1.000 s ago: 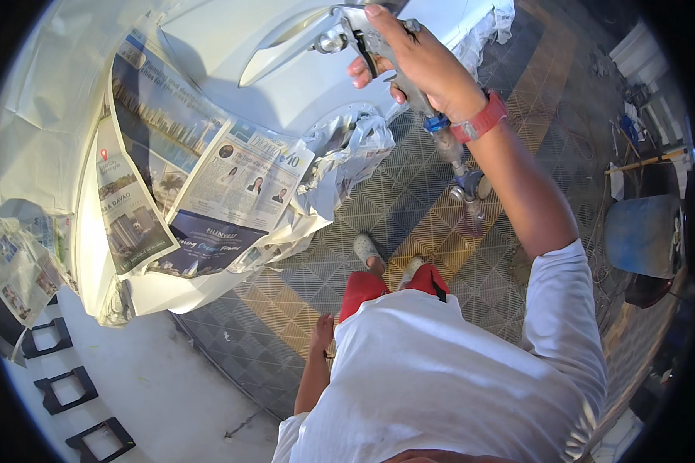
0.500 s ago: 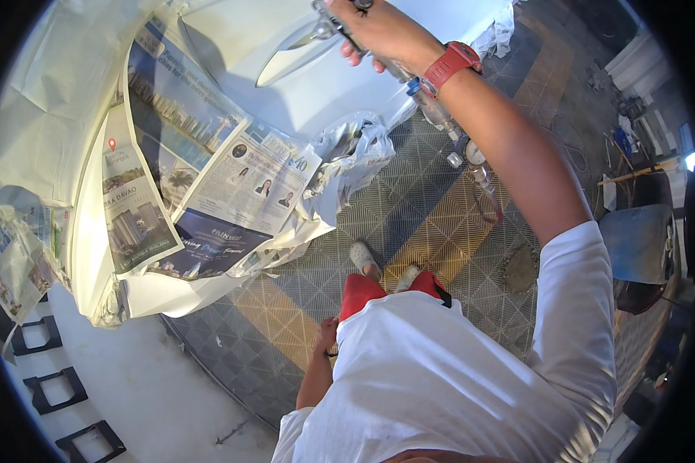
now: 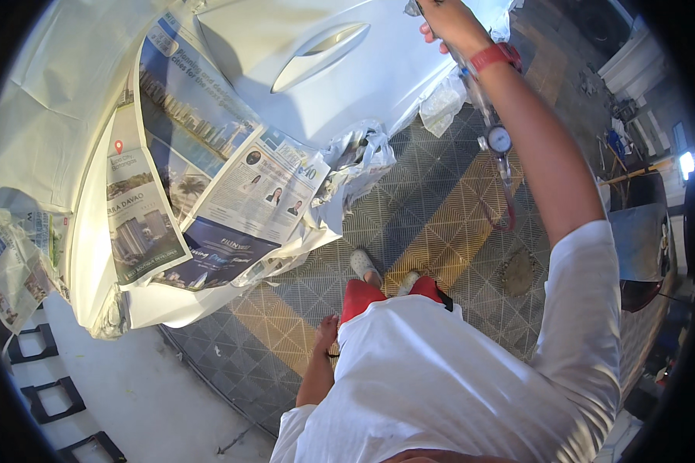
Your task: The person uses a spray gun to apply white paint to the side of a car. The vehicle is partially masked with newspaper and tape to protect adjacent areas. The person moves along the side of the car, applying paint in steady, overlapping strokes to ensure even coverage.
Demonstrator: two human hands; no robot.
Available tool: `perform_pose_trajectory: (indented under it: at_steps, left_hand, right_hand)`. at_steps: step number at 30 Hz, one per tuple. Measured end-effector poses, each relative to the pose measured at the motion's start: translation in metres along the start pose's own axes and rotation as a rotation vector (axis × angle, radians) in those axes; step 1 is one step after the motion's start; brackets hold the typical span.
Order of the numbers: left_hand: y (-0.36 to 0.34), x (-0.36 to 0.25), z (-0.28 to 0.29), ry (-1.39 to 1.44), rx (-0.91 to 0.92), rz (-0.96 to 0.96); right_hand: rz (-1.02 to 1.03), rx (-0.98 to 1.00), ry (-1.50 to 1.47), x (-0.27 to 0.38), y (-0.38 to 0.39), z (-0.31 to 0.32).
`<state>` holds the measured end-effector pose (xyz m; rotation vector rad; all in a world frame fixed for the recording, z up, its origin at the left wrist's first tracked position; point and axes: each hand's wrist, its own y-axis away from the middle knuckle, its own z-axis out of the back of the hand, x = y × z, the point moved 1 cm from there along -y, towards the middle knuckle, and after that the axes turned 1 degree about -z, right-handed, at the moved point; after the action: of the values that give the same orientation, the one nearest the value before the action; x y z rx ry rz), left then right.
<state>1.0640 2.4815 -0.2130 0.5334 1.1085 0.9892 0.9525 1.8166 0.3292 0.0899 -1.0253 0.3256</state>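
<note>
At the top edge, my right hand (image 3: 457, 28) is closed around the grip of a spray gun (image 3: 411, 8). Most of the gun's head is cut off by the frame. Below the grip hang a clear fitting, a round pressure gauge (image 3: 500, 139) and a reddish hose (image 3: 510, 212). To the left of the gun is a glossy white panel (image 3: 378, 73) with a pointed oval handle recess (image 3: 320, 55), like a car door's. My left hand (image 3: 327, 332) hangs low beside my red shorts, away from the panel; its fingers are too foreshortened to read.
Newspaper sheets (image 3: 201, 170) and pale masking sheeting (image 3: 35, 123) cover the left side. Crumpled plastic (image 3: 444, 104) edges the panel's bottom. Grey and yellow floor tiles (image 3: 432, 239) lie under my feet. A blue-grey chair or bin (image 3: 633, 243) stands right, near a bright lamp (image 3: 686, 166).
My right hand has moved right with the spray gun, uncovering more of the panel around the recess. Hose and gauge swung right too. My left hand stays at my side.
</note>
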Motion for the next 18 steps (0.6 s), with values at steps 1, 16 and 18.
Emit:
perform_pose_trajectory:
  at_steps: [1,16,18]
  left_hand:
    - [0.000,-0.004,0.003,-0.009,0.012,0.013]
    - [-0.061,-0.041,0.063,-0.171,0.016,-0.094]
    - [-0.056,-0.060,0.075,-0.171,0.007,-0.092]
  right_hand:
    - [0.011,0.000,0.053,-0.004,0.007,-0.001]
    - [0.161,0.308,-0.568,-0.032,0.205,-0.124]
    - [0.071,0.239,-0.652,-0.048,0.202,-0.137]
